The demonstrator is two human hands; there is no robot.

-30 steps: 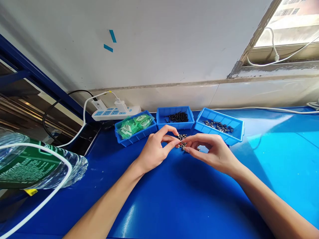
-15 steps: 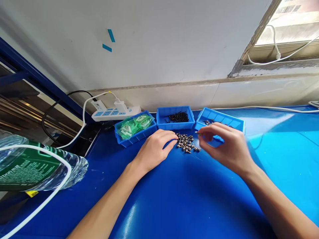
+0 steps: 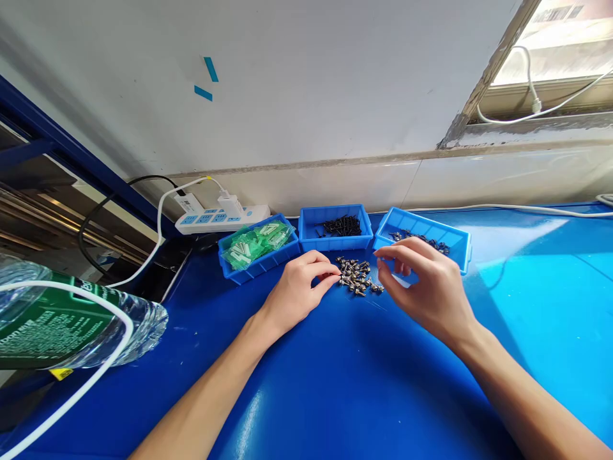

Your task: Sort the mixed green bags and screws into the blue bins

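Observation:
A small pile of silvery screws (image 3: pixel 354 276) lies loose on the blue tabletop (image 3: pixel 325 383). My left hand (image 3: pixel 302 284) is at the pile's left edge, thumb and index fingertip pinched together on a screw, mostly hidden by the fingers. On the other side, my right hand (image 3: pixel 428 281) hovers between the pile and the right blue bin (image 3: pixel 460 239). Its thumb and index finger are apart, with nothing visible between them. Dark metal screws (image 3: pixel 426 241) lie inside that bin, partly covered by the hand.
The middle blue bin (image 3: pixel 335 243) holds long black screws (image 3: pixel 342 225). Green plastic packets (image 3: pixel 258 243) fill the left blue bin (image 3: pixel 261 267). Behind it sits a white power strip (image 3: pixel 223 219) with plugs. A large water bottle (image 3: pixel 81 322) and a white cable (image 3: pixel 108 367) occupy the left side.
My left thumb and index finger have closed together at the pile's edge. My right hand has shifted slightly left, its thumb and index finger still apart.

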